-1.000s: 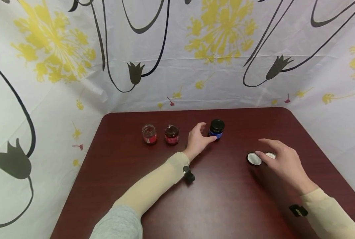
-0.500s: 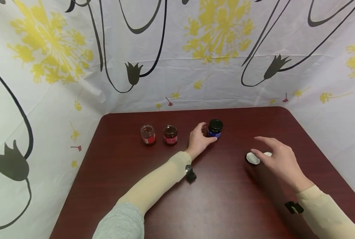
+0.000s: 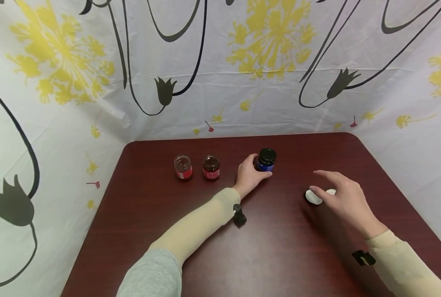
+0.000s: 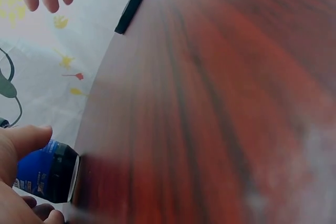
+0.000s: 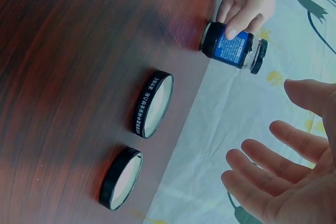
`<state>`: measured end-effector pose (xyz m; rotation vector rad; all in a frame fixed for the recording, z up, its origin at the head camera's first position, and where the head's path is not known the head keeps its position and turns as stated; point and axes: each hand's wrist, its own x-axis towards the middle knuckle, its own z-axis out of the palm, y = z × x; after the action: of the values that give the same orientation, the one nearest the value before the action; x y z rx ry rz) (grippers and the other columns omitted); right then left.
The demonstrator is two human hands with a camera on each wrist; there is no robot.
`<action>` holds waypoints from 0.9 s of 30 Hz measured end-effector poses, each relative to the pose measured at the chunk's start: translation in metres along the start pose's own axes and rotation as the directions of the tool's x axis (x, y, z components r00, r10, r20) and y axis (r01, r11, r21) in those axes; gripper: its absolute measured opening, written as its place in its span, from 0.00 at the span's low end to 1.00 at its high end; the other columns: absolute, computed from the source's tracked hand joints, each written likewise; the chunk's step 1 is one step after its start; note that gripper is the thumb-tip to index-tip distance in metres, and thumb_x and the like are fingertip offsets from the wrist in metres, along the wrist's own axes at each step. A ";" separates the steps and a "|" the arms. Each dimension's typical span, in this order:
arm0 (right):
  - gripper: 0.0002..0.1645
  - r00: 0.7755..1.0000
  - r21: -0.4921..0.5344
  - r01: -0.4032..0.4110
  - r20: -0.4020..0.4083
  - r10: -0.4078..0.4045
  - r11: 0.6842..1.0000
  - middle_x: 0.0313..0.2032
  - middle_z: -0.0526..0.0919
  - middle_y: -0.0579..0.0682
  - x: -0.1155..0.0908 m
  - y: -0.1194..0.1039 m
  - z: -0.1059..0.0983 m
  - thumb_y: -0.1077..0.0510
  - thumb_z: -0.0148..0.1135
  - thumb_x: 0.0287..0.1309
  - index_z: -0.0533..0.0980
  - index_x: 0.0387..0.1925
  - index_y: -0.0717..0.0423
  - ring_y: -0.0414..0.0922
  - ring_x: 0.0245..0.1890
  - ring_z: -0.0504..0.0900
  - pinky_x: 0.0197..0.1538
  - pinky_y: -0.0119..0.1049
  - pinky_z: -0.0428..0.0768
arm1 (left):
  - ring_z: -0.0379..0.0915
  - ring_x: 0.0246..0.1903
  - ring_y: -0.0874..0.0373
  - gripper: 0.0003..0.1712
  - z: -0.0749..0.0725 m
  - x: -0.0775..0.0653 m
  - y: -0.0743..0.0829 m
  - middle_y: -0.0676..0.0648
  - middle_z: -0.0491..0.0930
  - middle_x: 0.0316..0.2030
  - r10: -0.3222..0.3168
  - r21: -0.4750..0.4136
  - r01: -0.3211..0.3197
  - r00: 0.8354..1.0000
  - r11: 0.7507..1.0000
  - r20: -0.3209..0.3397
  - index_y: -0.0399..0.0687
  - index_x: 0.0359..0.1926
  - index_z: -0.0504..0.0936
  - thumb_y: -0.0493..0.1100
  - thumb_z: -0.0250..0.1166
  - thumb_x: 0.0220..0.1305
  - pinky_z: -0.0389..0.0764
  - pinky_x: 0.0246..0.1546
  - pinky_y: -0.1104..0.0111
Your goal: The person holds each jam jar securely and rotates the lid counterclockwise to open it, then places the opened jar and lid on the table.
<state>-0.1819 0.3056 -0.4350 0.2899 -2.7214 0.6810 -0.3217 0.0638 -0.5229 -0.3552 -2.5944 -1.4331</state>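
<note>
A jar with a blue label and black lid [image 3: 267, 156] stands upright near the table's far side. My left hand [image 3: 247, 178] grips it, its thumb across the label in the right wrist view and the fingers round the other side. My right hand [image 3: 348, 201] hovers with spread, relaxed fingers and holds nothing. Near it, two black lids lie on the table with their white insides up: one lid [image 5: 154, 104] and a second lid [image 5: 121, 179], the latter partly covered by the right hand in the head view.
Left of the gripped jar stand a lidless glass jar with a red label [image 3: 183, 168] and a dark-filled jar with a red label [image 3: 211, 168]. The dark red table [image 3: 265, 255] meets a patterned white cloth [image 3: 213, 115] at its far edge.
My left hand's fingers have drawn in against the blue-labelled jar, which has stayed in place. The right hand has barely moved. The head view has shifted slightly.
</note>
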 end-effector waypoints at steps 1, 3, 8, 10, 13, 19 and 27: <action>0.29 1.000 0.000 -0.002 0.001 0.002 1.000 0.52 0.74 0.45 0.000 0.000 0.000 0.42 0.63 0.50 0.70 0.56 0.35 0.48 0.50 0.72 0.42 0.50 0.68 | 0.71 0.45 0.62 0.42 0.001 0.000 0.000 0.59 0.75 0.44 -0.002 0.000 0.002 1.000 1.000 -0.001 0.57 0.54 0.70 0.58 0.75 0.35 0.71 0.45 0.67; 0.29 1.000 -0.002 -0.010 0.002 0.010 1.000 0.52 0.74 0.44 -0.001 0.000 0.000 0.41 0.63 0.49 0.70 0.56 0.34 0.48 0.51 0.72 0.42 0.50 0.68 | 0.71 0.45 0.62 0.42 0.002 0.000 0.000 0.58 0.74 0.45 -0.010 -0.002 0.010 1.000 1.000 0.001 0.57 0.55 0.70 0.58 0.75 0.35 0.72 0.45 0.66; 0.29 1.000 0.000 -0.028 0.011 0.028 1.000 0.52 0.73 0.42 -0.002 -0.001 0.000 0.41 0.63 0.49 0.69 0.55 0.31 0.46 0.51 0.72 0.43 0.49 0.68 | 0.70 0.46 0.61 0.42 0.004 0.000 0.000 0.57 0.73 0.46 -0.026 -0.011 0.027 1.000 1.000 0.012 0.57 0.56 0.69 0.57 0.75 0.37 0.72 0.45 0.64; 0.29 1.000 0.003 -0.027 0.015 0.027 1.000 0.52 0.73 0.43 -0.002 -0.001 0.000 0.41 0.63 0.49 0.69 0.56 0.31 0.47 0.51 0.72 0.43 0.49 0.68 | 0.70 0.46 0.61 0.42 0.005 -0.001 0.000 0.57 0.73 0.47 -0.031 -0.014 0.031 0.999 0.999 0.017 0.57 0.56 0.69 0.58 0.75 0.37 0.72 0.45 0.63; 0.29 0.999 0.007 -0.028 0.020 0.027 1.000 0.53 0.73 0.43 -0.003 -0.003 0.000 0.41 0.63 0.50 0.69 0.56 0.31 0.47 0.51 0.72 0.43 0.50 0.68 | 0.70 0.46 0.62 0.42 0.007 -0.002 0.000 0.59 0.73 0.47 -0.039 -0.011 0.039 0.999 0.999 0.020 0.59 0.56 0.69 0.59 0.74 0.37 0.72 0.45 0.63; 0.30 0.999 0.008 -0.034 0.030 0.033 0.999 0.53 0.73 0.43 -0.003 -0.002 0.001 0.41 0.63 0.50 0.68 0.56 0.31 0.47 0.52 0.71 0.44 0.50 0.67 | 0.71 0.46 0.61 0.42 0.009 -0.003 0.002 0.60 0.74 0.46 -0.055 0.005 0.055 0.998 0.998 0.016 0.63 0.56 0.69 0.62 0.73 0.36 0.72 0.44 0.61; 0.30 0.998 0.014 -0.054 0.038 0.053 0.998 0.53 0.73 0.42 -0.005 -0.001 0.001 0.39 0.63 0.49 0.68 0.56 0.30 0.46 0.52 0.71 0.45 0.50 0.67 | 0.71 0.45 0.61 0.41 0.012 -0.004 0.002 0.60 0.74 0.45 -0.070 0.027 0.070 0.997 0.997 -0.014 0.64 0.56 0.69 0.60 0.74 0.36 0.72 0.44 0.61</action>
<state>-0.1775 0.3050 -0.4374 0.2365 -2.7697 0.7177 -0.3179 0.0751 -0.5283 -0.2530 -2.6382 -1.4143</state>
